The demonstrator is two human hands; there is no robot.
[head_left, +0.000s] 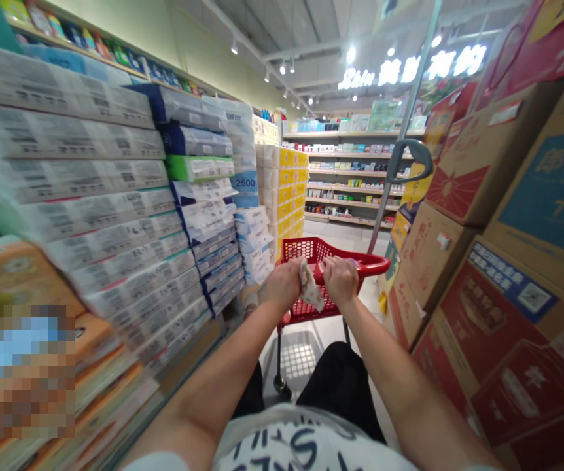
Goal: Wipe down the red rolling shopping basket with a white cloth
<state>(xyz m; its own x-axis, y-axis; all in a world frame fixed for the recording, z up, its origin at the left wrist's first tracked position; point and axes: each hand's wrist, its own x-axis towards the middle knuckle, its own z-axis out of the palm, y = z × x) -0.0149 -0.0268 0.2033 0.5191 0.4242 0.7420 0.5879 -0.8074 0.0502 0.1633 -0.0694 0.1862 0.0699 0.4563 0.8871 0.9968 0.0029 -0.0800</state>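
A red shopping basket on wheels [355, 263] stands in the aisle in front of me, its long grey handle [400, 157] rising up to the right. Both my arms reach out to its near rim. My left hand [282, 284] is closed and holds a crumpled pale cloth or paper [309, 288] against the rim. My right hand [341, 279] is closed on the basket's near rim, right beside the left one. The two hands almost touch, with the cloth hanging between them.
On the left, tall stacks of wrapped tissue packs [115, 216] line the aisle. On the right, brown and red cardboard boxes [498, 248] are piled high. Stocked shelves [351, 176] cross the far end. A narrow strip of pale floor [331, 235] runs ahead.
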